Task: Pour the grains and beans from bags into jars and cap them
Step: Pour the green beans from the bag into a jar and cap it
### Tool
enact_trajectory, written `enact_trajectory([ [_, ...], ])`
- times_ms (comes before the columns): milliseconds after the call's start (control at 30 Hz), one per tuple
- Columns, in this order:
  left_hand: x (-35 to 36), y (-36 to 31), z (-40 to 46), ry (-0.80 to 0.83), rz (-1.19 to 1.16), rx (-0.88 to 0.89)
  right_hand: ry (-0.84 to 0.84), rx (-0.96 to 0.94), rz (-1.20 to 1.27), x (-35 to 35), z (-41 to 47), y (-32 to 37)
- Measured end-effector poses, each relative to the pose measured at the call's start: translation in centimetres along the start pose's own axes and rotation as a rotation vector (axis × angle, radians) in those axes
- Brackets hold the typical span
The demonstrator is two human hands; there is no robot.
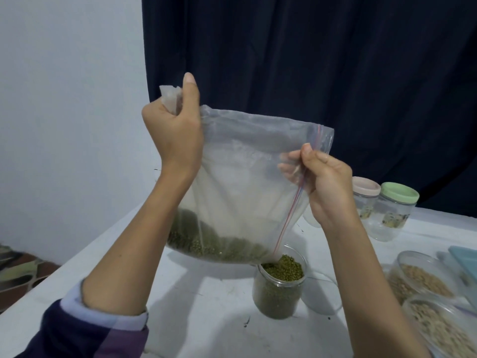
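Head camera, looking down past two bare forearms — what are the hands doing?

— Both hold a clear zip-lock bag [247, 182] raised above a white table [206, 319]. The left hand [175, 130] has its fingers curled tight round a bunched corner of the bag, thumb pointing up. The right hand [325, 182] pinches the zip edge between thumb and fingers, at the red and blue seal line.

— Where are the beans?

— Green mung beans [211, 244] sag in the lowest part of the bag, below the left hand's grip. Below the right hand's pinch, the bag's open corner dips into the mouth of an uncapped clear jar [280, 290] that is filled with the same beans nearly to the rim.

— Anything else nearby?

— Beyond the right hand stand two capped clear jars, one with a beige lid [366, 187], one with a green lid [399, 193]. To the right of that wrist sit two open jars of pale grain [423, 279].
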State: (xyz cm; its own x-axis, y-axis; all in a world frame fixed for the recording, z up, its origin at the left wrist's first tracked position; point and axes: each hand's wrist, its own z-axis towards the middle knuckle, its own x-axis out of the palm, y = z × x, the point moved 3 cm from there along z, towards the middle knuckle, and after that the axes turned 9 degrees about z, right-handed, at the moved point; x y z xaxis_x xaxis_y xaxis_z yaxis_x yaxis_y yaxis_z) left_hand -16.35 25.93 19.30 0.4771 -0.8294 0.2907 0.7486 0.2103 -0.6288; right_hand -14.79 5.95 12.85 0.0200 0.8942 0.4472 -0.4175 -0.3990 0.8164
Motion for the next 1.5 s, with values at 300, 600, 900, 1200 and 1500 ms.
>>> enact_trajectory([
  [300, -0.3, 0.0, 0.4, -0.022, -0.015, -0.011, 0.018, -0.018, 0.009, 0.3, -0.1, 0.2],
  [600, -0.5, 0.1, 0.4, -0.003, -0.025, -0.026, 0.027, -0.021, 0.006, 0.3, -0.3, 0.6],
  [900, 0.1, 0.4, -0.2, 0.016, -0.043, -0.041, 0.009, -0.057, -0.036, -0.2, 0.2, 0.3],
  [1200, 0.3, 1.2, -0.3, 0.030, -0.009, -0.056, 0.013, -0.066, -0.041, -0.3, 0.9, -0.5],
  [1500, 0.8, 1.4, -0.2, 0.021, -0.019, -0.056, 0.025, -0.063, -0.072, -0.7, 0.8, 0.1],
])
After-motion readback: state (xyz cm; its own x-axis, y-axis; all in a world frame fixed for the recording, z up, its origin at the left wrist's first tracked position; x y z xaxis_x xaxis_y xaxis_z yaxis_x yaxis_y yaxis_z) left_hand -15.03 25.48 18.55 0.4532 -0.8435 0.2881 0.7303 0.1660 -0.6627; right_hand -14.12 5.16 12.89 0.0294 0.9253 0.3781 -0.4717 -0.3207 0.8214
